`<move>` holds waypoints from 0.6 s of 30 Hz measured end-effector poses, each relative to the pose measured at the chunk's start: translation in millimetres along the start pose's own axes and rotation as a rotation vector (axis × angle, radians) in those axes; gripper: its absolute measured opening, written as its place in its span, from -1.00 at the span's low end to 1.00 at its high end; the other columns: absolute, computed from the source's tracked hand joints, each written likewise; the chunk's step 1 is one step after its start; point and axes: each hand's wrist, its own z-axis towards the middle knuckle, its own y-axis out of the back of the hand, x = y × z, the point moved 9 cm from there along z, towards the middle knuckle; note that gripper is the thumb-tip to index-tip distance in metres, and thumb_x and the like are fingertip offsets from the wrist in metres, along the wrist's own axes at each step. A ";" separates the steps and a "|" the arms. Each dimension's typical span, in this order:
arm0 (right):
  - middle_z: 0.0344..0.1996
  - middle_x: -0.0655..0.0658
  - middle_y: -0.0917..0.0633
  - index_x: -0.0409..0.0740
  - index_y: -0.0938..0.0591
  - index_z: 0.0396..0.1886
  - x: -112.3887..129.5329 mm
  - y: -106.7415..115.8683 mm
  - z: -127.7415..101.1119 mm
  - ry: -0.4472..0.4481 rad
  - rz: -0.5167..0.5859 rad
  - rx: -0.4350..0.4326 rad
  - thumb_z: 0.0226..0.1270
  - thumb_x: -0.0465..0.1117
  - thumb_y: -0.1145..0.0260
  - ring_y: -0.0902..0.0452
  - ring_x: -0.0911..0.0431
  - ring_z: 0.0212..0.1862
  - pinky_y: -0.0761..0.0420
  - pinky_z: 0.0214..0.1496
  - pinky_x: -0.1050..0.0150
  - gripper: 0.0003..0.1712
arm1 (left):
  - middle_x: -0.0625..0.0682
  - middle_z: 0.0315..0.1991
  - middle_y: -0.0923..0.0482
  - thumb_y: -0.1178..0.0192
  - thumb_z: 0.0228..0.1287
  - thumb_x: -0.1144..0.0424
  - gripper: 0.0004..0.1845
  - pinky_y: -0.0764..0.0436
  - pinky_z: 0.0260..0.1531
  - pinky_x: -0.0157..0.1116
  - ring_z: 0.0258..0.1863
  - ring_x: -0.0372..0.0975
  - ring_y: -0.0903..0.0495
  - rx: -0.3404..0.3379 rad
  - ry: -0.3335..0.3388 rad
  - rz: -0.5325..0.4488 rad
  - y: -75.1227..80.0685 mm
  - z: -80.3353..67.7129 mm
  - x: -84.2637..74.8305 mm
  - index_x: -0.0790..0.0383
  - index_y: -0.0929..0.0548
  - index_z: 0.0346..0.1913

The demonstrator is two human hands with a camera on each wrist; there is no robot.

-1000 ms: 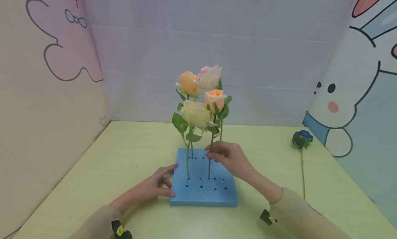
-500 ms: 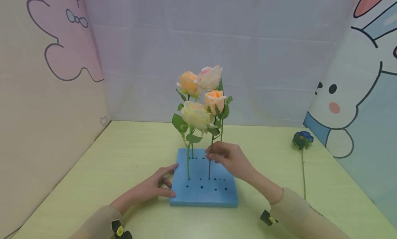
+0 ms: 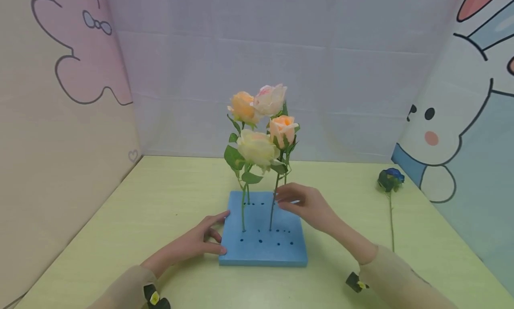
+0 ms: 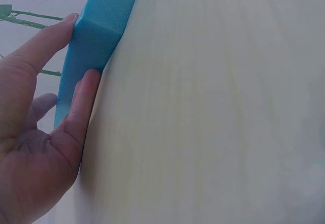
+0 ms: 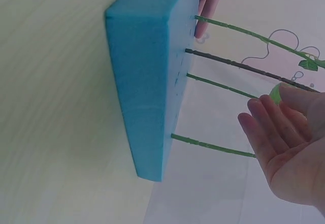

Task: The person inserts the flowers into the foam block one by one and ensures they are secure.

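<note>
A light blue foam block [image 3: 261, 255] lies flat, with several artificial roses standing upright in its holes. My left hand [image 3: 196, 242] rests its fingertips and thumb along the block's left side, fingers mostly straight. A peach rose [image 3: 283, 131] on a dark stem [image 3: 272, 215] stands in the middle row, leaning slightly right. Just right of that stem is my right hand [image 3: 307, 207], fingers loosely extended and not closed round it; in the right wrist view its thumb overlaps the dark stem [image 5: 233, 64]. Around it stand a cream rose [image 3: 257, 149], a pale pink rose [image 3: 270, 99] and a yellow-orange rose [image 3: 242, 107].
A blue rose [image 3: 391, 180] lies on the pale yellow table [image 3: 160, 197] at the right, its stem pointing toward the front. Several bare holes show in the block's near part. A lilac cloth backdrop [image 3: 201, 86] closes off the back.
My right hand has loosened from the dark stem and shifted slightly right. The peach rose's head has tilted a little to the right. My left hand stays put on the block.
</note>
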 end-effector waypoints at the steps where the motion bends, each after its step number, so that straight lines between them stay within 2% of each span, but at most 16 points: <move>1: -0.02 -0.17 -0.75 -0.08 -0.62 0.12 -2.4 3.1 -1.8 -0.007 -0.002 -0.007 0.35 -0.24 -0.34 -0.72 0.04 -0.01 -0.66 -0.06 0.38 -0.65 | 0.11 0.44 -0.13 -0.42 0.16 0.00 0.01 -0.49 -0.11 -0.30 0.07 -0.16 -0.50 0.000 -0.001 0.002 -0.1 0.3 0.1 -0.19 -0.02 0.57; 8: 0.04 -0.16 -0.73 -0.09 -0.61 0.16 -20.5 34.3 -17.9 -0.055 -0.065 -0.091 0.35 -0.25 -0.34 -0.70 -0.02 0.05 -0.66 -0.02 0.38 -0.61 | 0.14 0.42 -0.14 -0.42 0.17 0.01 0.01 -0.48 -0.14 -0.34 0.06 -0.16 -0.50 0.003 -0.020 0.007 -0.2 1.7 -0.8 -0.15 -0.02 0.58; 12: 0.06 -0.16 -0.72 -0.11 -0.60 0.18 -31.8 56.9 -29.3 -0.065 -0.153 -0.151 0.36 -0.22 -0.33 -0.70 -0.04 0.05 -0.67 -0.01 0.33 -0.60 | 0.13 0.43 -0.13 -0.42 0.17 0.02 0.01 -0.48 -0.11 -0.34 0.06 -0.15 -0.49 0.005 -0.022 0.007 -0.3 2.5 0.2 -0.16 -0.02 0.58; 18: 0.07 -0.12 -0.73 -0.07 -0.59 0.19 -48.1 93.0 -48.5 -0.068 -0.302 -0.248 0.36 -0.19 -0.34 -0.69 0.03 0.04 -0.63 -0.03 0.46 -0.59 | 0.11 0.40 -0.17 -0.42 0.16 0.00 0.01 -0.49 -0.09 -0.32 0.06 -0.16 -0.49 0.000 -0.009 0.004 0.3 3.4 2.6 -0.21 -0.03 0.57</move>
